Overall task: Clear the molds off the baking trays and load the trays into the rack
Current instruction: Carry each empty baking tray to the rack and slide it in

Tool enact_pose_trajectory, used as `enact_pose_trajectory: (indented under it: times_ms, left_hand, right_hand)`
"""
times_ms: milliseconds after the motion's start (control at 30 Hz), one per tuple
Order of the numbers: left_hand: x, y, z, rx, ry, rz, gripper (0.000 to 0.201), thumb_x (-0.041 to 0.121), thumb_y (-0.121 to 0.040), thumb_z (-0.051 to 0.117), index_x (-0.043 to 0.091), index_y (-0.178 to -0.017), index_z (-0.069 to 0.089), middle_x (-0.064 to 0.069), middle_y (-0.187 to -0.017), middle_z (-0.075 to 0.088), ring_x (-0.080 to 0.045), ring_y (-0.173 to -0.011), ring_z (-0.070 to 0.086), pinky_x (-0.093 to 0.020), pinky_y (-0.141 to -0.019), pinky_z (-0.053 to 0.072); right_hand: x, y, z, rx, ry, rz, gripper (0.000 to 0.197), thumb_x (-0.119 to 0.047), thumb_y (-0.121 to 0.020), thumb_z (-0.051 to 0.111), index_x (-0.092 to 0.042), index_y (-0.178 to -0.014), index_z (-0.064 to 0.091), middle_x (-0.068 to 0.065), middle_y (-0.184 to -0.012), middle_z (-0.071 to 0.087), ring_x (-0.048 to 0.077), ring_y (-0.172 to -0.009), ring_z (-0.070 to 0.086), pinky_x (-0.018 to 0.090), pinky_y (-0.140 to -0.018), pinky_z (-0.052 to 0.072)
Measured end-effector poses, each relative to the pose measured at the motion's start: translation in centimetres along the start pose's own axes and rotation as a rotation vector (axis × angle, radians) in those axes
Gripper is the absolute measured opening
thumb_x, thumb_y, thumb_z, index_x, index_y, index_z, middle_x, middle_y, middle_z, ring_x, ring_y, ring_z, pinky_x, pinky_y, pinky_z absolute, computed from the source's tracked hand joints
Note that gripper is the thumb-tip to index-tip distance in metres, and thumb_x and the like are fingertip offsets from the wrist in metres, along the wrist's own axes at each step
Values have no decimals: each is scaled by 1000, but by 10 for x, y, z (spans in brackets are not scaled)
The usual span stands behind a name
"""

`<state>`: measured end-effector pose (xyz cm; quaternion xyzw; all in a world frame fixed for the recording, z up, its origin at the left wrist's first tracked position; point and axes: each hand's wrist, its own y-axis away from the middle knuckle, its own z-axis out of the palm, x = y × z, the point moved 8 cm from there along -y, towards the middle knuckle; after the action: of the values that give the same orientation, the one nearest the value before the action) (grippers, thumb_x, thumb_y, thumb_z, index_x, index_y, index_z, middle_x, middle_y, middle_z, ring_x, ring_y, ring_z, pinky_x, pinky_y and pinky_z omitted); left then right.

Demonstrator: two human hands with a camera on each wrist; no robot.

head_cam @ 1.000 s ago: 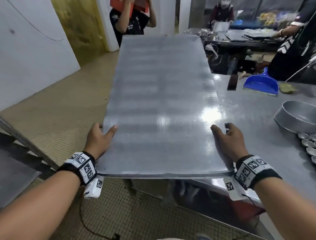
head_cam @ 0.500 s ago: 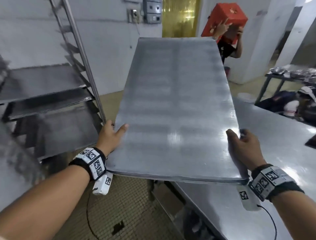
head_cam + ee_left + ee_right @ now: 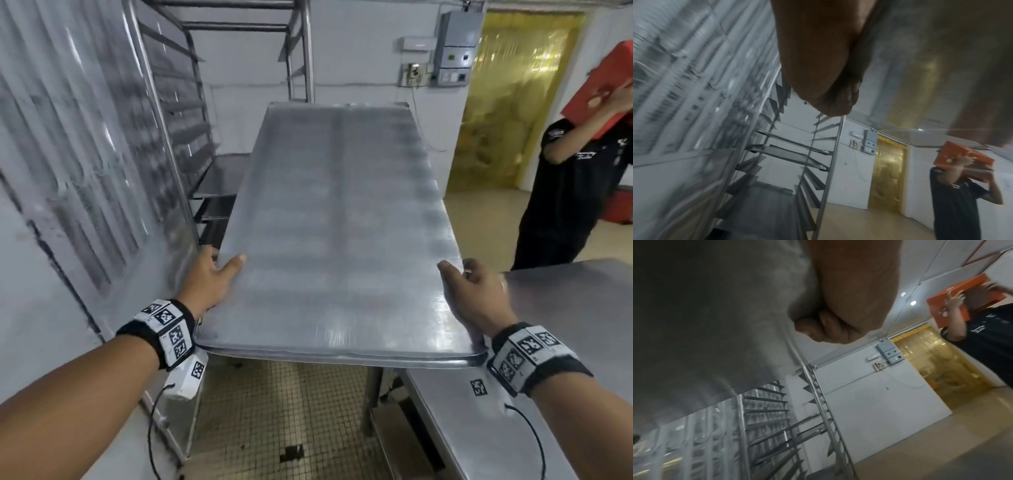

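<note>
So the baking tray (image 3: 335,222) is up in the air right now, bare on top, no molds on it, held out long-ways in front of the person carrying it. The left hand (image 3: 210,281) grips the near left edge, thumb laid on top and fingers tucked under, and the right hand (image 3: 476,294) does the same on the near right edge, so both hands are clamped onto that one tray. What's changed in the last second is the direction it's facing: it was over the steel table (image 3: 565,308) pointing down the room, and now the whole thing has swung left, so the far end aims at the rack (image 3: 209,113). The table sits off to the right, under the tray's near right corner. The rack has open runners up high and a few trays already slid in lower down, just past the tray's left side. To me that says the clearing part is finished for this one and it's now about lining up with a free slot. Off to the right someone in a dark shirt is holding a red box (image 3: 603,82) up by their head, well apart from the tray.
</note>
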<state>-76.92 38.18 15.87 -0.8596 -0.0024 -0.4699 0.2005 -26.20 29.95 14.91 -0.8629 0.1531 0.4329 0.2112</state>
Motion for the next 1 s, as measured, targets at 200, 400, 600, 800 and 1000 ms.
enact_pose_trajectory:
  times_ms: [200, 400, 600, 800, 1000]
  left_hand:
    - [-26, -7, -66, 56, 36, -69, 62, 64, -80, 72, 13, -113, 59, -3, -107, 70, -23, -95, 69, -47, -86, 59]
    - [-42, -7, -100, 94, 36, -98, 35, 42, -90, 72, 14, -109, 61, 4, -94, 67, -14, -83, 67, -28, -67, 53]
    - [-66, -8, -115, 69, -18, -135, 25, 43, -91, 71, 21, -101, 64, 7, -90, 70, -12, -81, 69, -26, -64, 52]
    - [-99, -24, -122, 58, -56, -168, 51, 54, -84, 74, 10, -108, 65, -3, -97, 73, -21, -87, 72, -30, -70, 55]
    - [-124, -49, -121, 55, -93, -213, 57, 66, -78, 73, 13, -99, 69, -3, -90, 75, -23, -81, 73, -44, -77, 61]
  right_hand:
    - [-52, -18, 55, -107, -20, -78, 65, -55, -96, 56, -5, -136, 51, 13, -114, 65, 24, -95, 57, 31, -80, 39]
    - [-88, -31, 97, -185, -83, -134, 62, -62, -88, 63, -5, -109, 64, 4, -86, 68, 26, -83, 67, 30, -63, 43]
    - [-100, -31, 134, -267, -79, -134, 71, -58, -88, 67, 4, -122, 57, 3, -88, 63, 24, -90, 62, 37, -86, 50]
    - [-111, -34, 159, -296, -14, -158, 52, -57, -88, 67, -5, -85, 64, 11, -72, 66, 27, -69, 60, 35, -65, 46]
    - [-111, -56, 189, -285, 2, -142, 55, -60, -85, 69, -9, -70, 55, 5, -59, 59, 22, -56, 55, 34, -58, 44]
